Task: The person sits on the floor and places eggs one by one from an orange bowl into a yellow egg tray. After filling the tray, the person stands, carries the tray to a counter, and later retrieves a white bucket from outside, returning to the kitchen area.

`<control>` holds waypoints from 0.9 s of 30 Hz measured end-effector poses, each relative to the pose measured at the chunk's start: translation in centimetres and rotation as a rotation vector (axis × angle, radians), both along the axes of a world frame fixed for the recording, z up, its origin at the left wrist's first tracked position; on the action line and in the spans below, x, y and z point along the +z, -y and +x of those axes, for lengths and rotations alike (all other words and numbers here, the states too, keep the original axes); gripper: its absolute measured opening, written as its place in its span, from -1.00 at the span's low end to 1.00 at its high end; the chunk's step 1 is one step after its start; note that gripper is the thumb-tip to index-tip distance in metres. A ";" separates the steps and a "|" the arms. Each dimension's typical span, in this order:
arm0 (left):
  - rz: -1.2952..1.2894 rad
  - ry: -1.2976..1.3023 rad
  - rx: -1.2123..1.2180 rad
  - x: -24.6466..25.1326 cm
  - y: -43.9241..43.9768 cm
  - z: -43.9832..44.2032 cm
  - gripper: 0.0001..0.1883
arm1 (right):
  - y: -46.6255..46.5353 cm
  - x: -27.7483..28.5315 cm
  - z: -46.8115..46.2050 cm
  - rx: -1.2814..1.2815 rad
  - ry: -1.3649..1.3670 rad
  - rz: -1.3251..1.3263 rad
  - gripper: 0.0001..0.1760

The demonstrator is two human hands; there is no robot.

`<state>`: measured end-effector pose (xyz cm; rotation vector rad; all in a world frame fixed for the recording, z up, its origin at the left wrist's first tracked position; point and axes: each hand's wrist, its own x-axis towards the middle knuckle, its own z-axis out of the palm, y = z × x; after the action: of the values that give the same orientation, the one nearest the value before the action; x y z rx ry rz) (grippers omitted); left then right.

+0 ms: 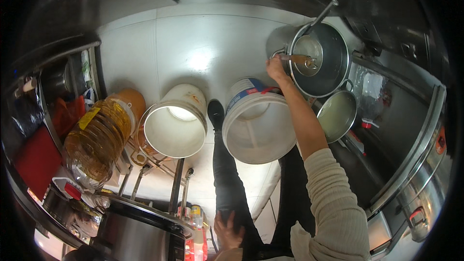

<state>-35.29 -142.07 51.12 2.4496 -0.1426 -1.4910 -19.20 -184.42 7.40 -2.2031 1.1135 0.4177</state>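
My right hand reaches to the left rim of a tall steel stockpot and is closed around the end of a brown-handled utensil. The utensil extends over the pot, above a pale round area inside; its working end is unclear. Below my forearm stands a white plastic bucket with a blue and red label. To its left is another white bucket, and it looks empty. A smaller steel pot with pale yellowish liquid stands right of my forearm. My left hand rests on my thigh, fingers spread.
A large ribbed plastic bottle of yellow oil leans at the left beside an orange-brown container. A metal-framed shelf borders the right side. Metal legs stand below the left bucket. My black shoe is between the buckets.
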 end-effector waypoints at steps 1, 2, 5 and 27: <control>-0.011 0.012 0.011 -0.1 -0.2 0.2 -0.24 | -0.9 -0.6 1.0 0.058 0.019 -0.035 -0.48; -0.007 -0.001 0.033 -0.1 -0.4 0.4 -0.25 | -1.9 -1.0 1.7 0.076 0.038 -0.059 -0.48; -0.013 -0.017 0.080 -0.1 -1.0 0.9 -0.28 | -5.3 -1.2 3.8 0.105 0.068 -0.082 -0.49; 0.022 0.036 0.296 -1.2 -2.9 0.0 -0.33 | -36.9 3.1 24.3 0.957 0.086 0.357 -0.79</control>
<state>-35.24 -139.13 49.92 2.3882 0.2213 -1.3272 5.07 -147.55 10.53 -2.2537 -0.1404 0.8235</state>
